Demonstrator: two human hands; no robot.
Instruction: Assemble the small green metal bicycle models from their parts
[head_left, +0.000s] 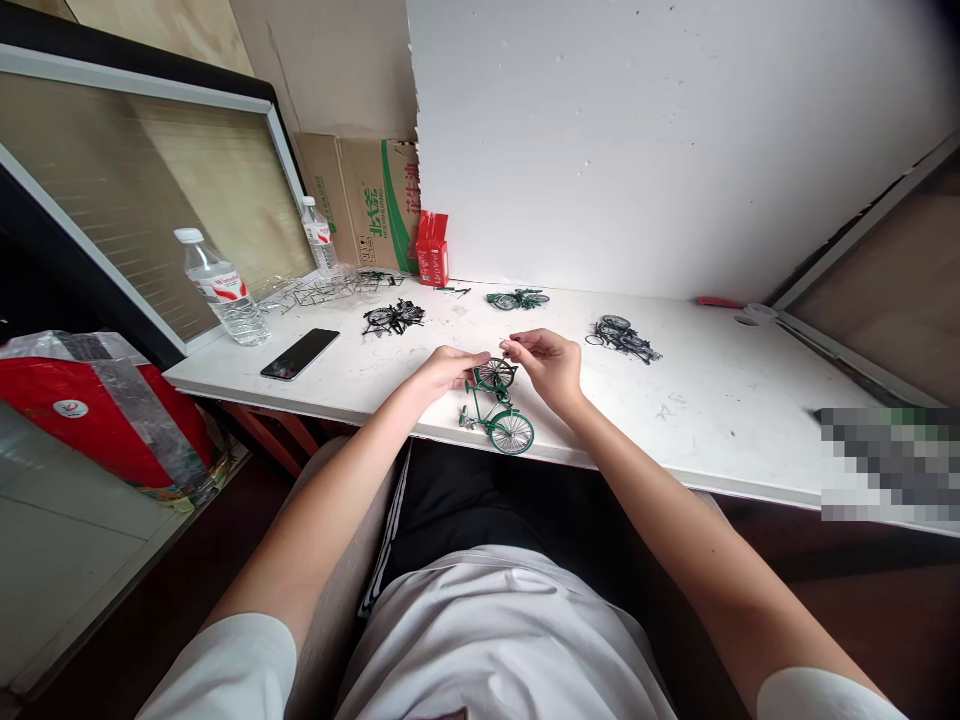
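Observation:
A green model bicycle is at the front edge of the white table, one spoked wheel toward me and the other between my hands. My left hand grips it by the far wheel, thumb and fingers closed at the rim. Just right of that wheel, my right hand is closed in a pinch. Whatever sits between its fingertips is too small to make out. Beyond my hands lie another green model bicycle, a bundle of black bicycle parts and a dark model bicycle.
A phone lies at the left, near a water bottle and a second bottle. Black part frames, a red box and a cardboard carton are at the back. A white panel stands behind the table.

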